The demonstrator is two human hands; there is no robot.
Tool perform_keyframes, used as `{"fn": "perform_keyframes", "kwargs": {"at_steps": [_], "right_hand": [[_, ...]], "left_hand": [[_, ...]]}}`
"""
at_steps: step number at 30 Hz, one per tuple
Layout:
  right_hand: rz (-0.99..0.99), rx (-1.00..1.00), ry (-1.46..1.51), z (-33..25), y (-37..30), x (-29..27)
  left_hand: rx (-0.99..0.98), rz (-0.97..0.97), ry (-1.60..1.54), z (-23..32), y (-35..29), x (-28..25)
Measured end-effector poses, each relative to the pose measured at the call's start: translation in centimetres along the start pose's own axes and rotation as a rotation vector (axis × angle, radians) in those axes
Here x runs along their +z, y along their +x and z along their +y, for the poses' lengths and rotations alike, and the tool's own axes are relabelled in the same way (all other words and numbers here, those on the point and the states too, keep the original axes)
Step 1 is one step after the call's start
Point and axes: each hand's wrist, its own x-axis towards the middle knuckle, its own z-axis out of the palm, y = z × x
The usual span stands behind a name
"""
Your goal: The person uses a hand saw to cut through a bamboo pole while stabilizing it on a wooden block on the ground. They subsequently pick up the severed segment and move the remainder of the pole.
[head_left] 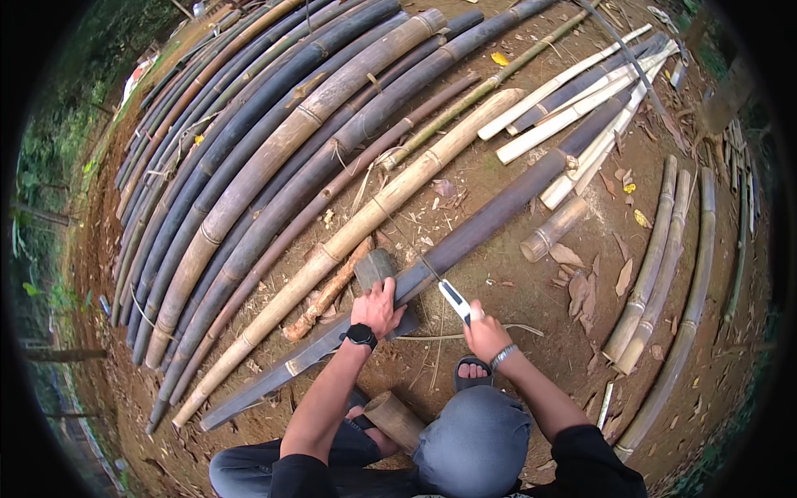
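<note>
A long dark bamboo pole (494,217) slants across the ground in front of me, its near end at the lower left. My left hand (378,309), with a black watch on the wrist, grips the pole from above. Just to the right of it, my right hand (486,334) is closed around the white handle of a handsaw (453,300). The thin saw blade reaches the pole's near side; its teeth and the depth of any cut are too small to make out. A block of wood (374,267) lies beside the pole by my left hand.
Many bamboo poles (249,158) lie side by side at the left. Pale split bamboo strips (564,124) are at the upper right, with a short bamboo piece (554,228) below them. Curved bamboo lengths (650,266) lie right. A log (395,421) stands near my legs.
</note>
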Motion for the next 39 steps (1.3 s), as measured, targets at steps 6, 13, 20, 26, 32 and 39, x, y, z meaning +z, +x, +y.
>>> {"fn": "perform_keyframes", "kwargs": {"at_steps": [6, 13, 20, 26, 32, 39], "right_hand": [[-0.106, 0.103, 0.146, 0.2, -8.4, -1.1], [-0.140, 0.090, 0.059, 0.6, -4.8, -0.6], [-0.127, 0.073, 0.118, 0.0, -3.2, -1.6], [-0.042, 0.027, 0.161, 2.0, -11.7, -2.4], [-0.149, 0.066, 0.167, -0.3, -3.5, -2.3], [-0.087, 0.027, 0.094, 0.8, -4.1, -2.1]], "left_hand": [[-0.035, -0.004, 0.075, -0.4, -1.4, -0.3], [-0.046, -0.018, 0.038, -0.1, -0.4, -0.3], [-0.010, 0.030, 0.105, 0.8, -0.2, 0.5], [-0.015, 0.065, 0.153, 0.0, -0.6, 0.4], [-0.007, 0.039, 0.130, -0.2, -0.2, 1.3], [-0.007, 0.041, 0.160, 0.6, -0.6, 1.3]]}}
